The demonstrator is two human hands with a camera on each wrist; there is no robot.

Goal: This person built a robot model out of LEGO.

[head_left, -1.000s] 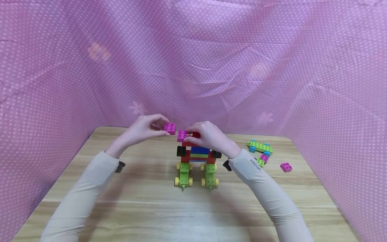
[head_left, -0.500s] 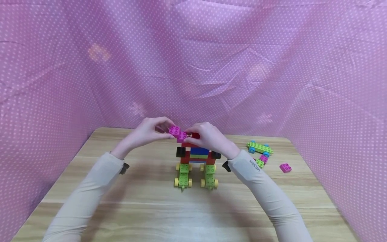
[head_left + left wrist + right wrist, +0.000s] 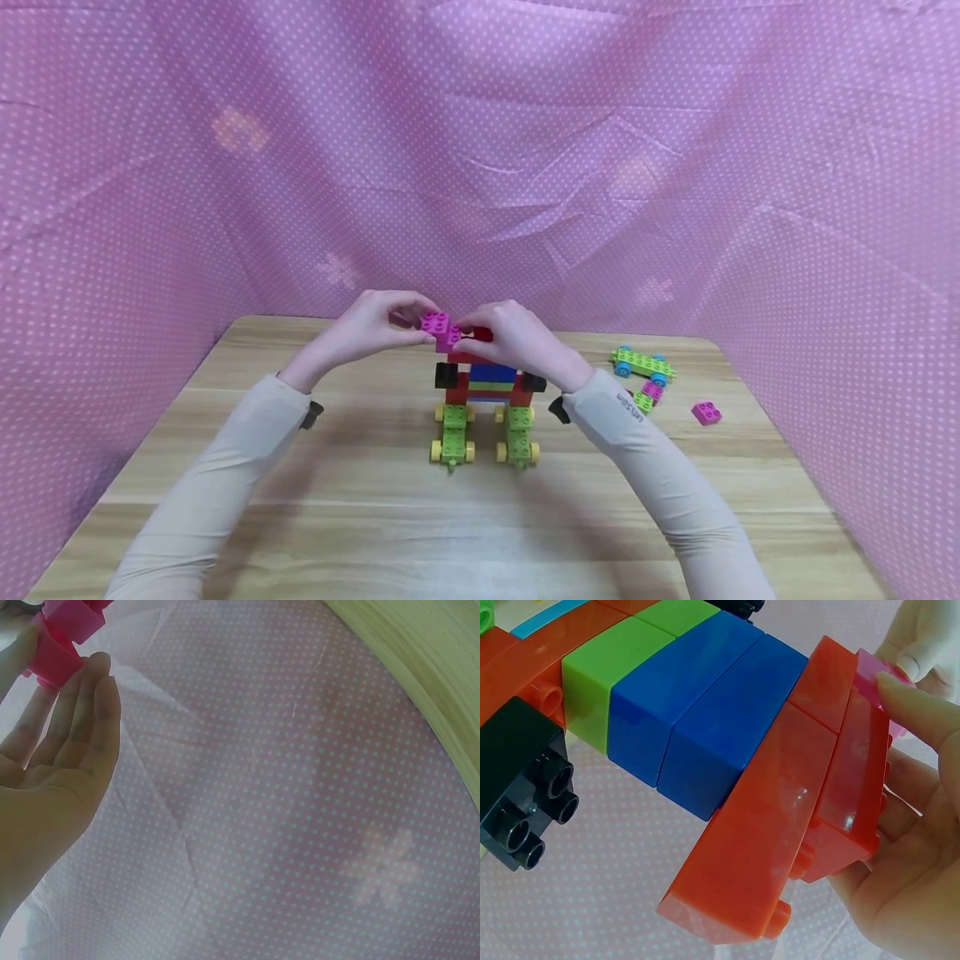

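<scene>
A person's left hand (image 3: 375, 321) pinches a small magenta plastic brick (image 3: 435, 323) at the top left of a red, blue and green toy-brick model on yellow wheels (image 3: 486, 392), mid-bench. The right hand (image 3: 510, 333) grips the model's red top layer. Uneven pressing could likely roll or topple the model on the wooden bench (image 3: 375, 500).

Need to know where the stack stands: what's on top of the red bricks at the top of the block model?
On the red bricks sits a magenta brick, with a second magenta brick pinched by the left hand at its edge. The right hand covers the rest.
</scene>
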